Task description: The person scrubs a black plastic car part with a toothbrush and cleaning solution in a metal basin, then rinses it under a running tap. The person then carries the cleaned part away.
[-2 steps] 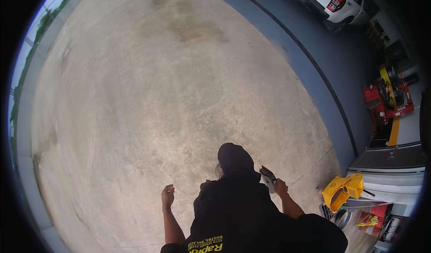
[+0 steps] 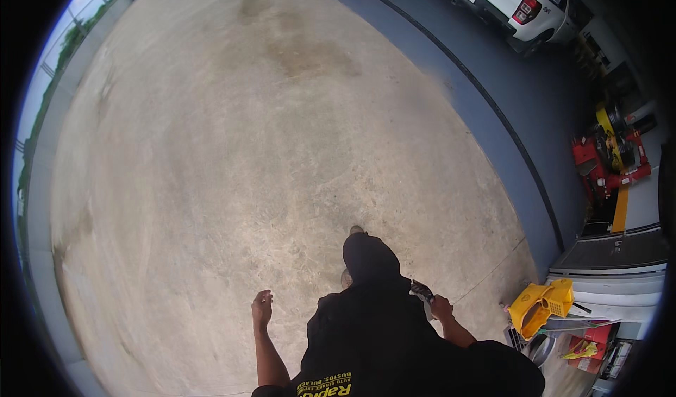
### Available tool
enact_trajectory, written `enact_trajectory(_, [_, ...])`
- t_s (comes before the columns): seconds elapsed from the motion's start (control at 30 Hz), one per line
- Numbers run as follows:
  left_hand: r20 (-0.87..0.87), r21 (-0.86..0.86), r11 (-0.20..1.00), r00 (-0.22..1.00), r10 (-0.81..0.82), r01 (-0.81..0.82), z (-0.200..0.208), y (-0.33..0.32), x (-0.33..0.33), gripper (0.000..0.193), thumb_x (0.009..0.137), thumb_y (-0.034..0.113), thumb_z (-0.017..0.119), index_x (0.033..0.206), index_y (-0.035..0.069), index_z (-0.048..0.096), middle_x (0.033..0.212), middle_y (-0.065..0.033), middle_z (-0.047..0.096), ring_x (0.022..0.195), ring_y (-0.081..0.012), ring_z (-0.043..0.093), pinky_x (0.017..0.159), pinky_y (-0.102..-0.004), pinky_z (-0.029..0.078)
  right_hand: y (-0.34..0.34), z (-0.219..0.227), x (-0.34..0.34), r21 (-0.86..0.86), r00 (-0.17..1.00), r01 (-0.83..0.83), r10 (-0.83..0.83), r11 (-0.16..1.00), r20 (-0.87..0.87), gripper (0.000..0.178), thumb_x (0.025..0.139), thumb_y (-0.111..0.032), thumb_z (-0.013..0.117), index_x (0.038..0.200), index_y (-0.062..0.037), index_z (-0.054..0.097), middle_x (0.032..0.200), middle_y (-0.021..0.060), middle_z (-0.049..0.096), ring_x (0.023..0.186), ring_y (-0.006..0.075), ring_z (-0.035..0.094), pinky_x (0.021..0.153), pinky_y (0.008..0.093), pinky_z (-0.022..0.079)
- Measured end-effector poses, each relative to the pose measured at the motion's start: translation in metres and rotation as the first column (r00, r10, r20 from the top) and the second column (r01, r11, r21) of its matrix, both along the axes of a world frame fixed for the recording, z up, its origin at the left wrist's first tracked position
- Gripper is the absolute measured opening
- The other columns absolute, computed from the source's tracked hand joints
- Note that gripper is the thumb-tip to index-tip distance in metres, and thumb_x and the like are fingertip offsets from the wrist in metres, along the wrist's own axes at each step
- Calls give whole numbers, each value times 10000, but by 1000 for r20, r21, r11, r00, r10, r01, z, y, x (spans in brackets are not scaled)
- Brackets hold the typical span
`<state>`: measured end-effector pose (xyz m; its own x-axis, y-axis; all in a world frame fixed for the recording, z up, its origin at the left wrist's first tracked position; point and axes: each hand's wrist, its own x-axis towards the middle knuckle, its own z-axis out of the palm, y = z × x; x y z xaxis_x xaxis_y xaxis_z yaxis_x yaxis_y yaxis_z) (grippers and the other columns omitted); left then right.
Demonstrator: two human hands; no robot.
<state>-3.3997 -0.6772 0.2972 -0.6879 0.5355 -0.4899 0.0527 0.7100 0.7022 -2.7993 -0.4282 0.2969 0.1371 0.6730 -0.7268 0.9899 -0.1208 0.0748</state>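
My left hand hangs beside my body over the concrete floor, fingers loosely bent and somewhat apart, with nothing visible in them. My right hand is closed on a flat, dark object with light markings and a paler grey part below. Its exact kind I cannot make out. The object is close beside my dark-clothed leg, which hides some of it. The tip of a shoe shows beyond my raised knee.
Pale concrete floor stretches ahead, meeting a blue-grey floor with a dark strip. A white pickup stands at the far right. Nearer on the right are red workshop equipment, a yellow mop-bucket wringer and a red box.
The dark object in my right hand has swung nearer my leg, and less of its grey part shows. A shoe tip has come into sight beyond the knee.
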Motion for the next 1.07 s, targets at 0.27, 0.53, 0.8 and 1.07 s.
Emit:
enact_trajectory(0.27, [-95,-50,998,995,18,-23,-6,204,-185,273,1017,197,591,1157,-6,706,960,-191,767,855,-256,757,770,-378,595,109,18,-102,-342,972,198,-138,918,193,377,984,-352,546,1180,-73,705,1281,170,692,1253,381,630,1037,592,481])
enact_trajectory(0.53, [352,-101,986,922,158,-130,-24,341,-210,251,1022,133,606,1161,-60,687,968,-163,750,838,-226,735,749,-348,621,403,-30,-234,-30,975,220,-219,975,38,381,996,-348,529,1198,-71,694,1281,191,685,1253,389,628,1032,545,502])
enact_trajectory(0.8, [370,-248,954,894,252,-166,-25,444,-327,244,1011,141,617,1176,-23,691,950,-150,761,805,-244,746,691,-381,626,784,4,-516,428,933,215,-56,878,-355,296,1091,-353,418,1122,-97,564,1087,214,713,1073,457,662,881,597,489])
enact_trajectory(1.07, [426,-566,805,900,98,180,-44,739,-499,319,1003,214,630,1288,84,687,1052,-111,782,851,-276,761,825,-447,606,982,29,-646,386,965,173,-78,906,-249,324,1083,-377,448,1190,-104,584,1221,216,697,1196,350,658,992,560,463])
